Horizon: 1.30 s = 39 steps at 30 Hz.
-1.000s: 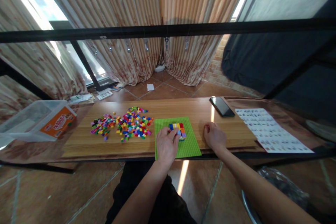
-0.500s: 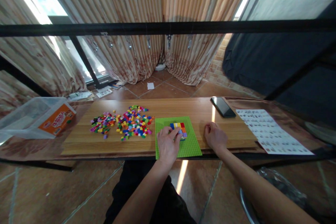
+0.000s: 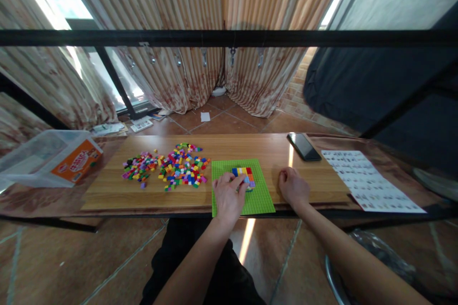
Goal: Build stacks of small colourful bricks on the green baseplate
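Observation:
A green baseplate (image 3: 260, 196) lies at the near edge of the wooden board (image 3: 107, 190). On it stands a small block of coloured bricks (image 3: 244, 175) in blue, yellow, red and purple. My left hand (image 3: 228, 195) rests on the plate, its fingertips pinched against the near left side of that block. My right hand (image 3: 293, 187) sits on the board just right of the plate, fingers curled into a loose fist with nothing visible in it. A heap of loose coloured bricks (image 3: 175, 167) is spread left of the plate.
A clear plastic bin with an orange label (image 3: 53, 157) stands at the far left. A black phone (image 3: 303, 146) lies at the back right, a printed sheet (image 3: 368, 178) further right. A black bar (image 3: 229, 37) crosses overhead.
My left hand's fingers have shifted slightly along the brick block; my right hand has stayed put. The view has tilted a little.

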Available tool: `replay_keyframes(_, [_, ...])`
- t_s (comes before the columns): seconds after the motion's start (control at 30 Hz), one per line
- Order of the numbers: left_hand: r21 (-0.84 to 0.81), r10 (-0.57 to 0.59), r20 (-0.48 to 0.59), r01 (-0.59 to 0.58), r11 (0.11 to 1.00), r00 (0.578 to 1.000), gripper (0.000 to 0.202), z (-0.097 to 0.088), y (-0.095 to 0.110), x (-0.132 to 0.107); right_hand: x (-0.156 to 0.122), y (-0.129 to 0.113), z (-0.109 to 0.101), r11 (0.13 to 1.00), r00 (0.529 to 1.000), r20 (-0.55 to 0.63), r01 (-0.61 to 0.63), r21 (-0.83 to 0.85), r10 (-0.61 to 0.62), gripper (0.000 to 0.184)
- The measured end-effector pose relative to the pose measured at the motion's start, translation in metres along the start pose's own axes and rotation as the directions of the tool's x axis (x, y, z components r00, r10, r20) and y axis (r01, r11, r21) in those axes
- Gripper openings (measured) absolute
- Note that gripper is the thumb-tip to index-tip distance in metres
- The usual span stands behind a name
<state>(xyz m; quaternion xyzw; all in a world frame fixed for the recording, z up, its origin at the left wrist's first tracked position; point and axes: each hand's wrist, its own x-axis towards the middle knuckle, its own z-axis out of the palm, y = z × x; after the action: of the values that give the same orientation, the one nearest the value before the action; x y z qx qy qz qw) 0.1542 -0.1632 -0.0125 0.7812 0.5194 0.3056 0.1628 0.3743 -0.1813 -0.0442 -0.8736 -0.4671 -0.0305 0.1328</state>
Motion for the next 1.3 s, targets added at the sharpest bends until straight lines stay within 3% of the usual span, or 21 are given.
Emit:
replay_keyframes(0.27, [0.032, 0.010, 0.030, -0.011, 0.999, 0.999, 0.028, -0.004, 0.001, -0.001, 0.000, 0.000, -0.001, 1.000, 1.000, 0.004, 0.010, -0.001, -0.010, 0.026])
replay_keyframes(0.43, [-0.034, -0.011, 0.026, 0.012, 0.999, 1.000, 0.036, -0.008, -0.003, 0.000, -0.001, -0.001, -0.002, 1.000, 1.000, 0.003, 0.005, -0.005, -0.005, 0.027])
replay_keyframes(0.63, [-0.173, -0.179, -0.054, 0.167, 0.971, 0.982, 0.044, -0.007, -0.012, 0.010, 0.000, -0.001, -0.003, 1.000, 1.000, 0.010, 0.016, 0.007, -0.017, 0.027])
replay_keyframes(0.83, [-0.256, -0.292, 0.060, 0.297, 0.920, 0.955, 0.058, 0.002, -0.005, 0.019, -0.001, -0.001, -0.003, 1.000, 1.000, 0.005, 0.007, -0.002, -0.007, 0.027])
replay_keyframes(1.3, [-0.314, -0.346, 0.138, 0.372, 0.873, 0.928, 0.065, 0.008, -0.005, 0.032, -0.001, 0.000, -0.002, 1.000, 1.000, -0.004, 0.010, 0.001, -0.010, 0.027])
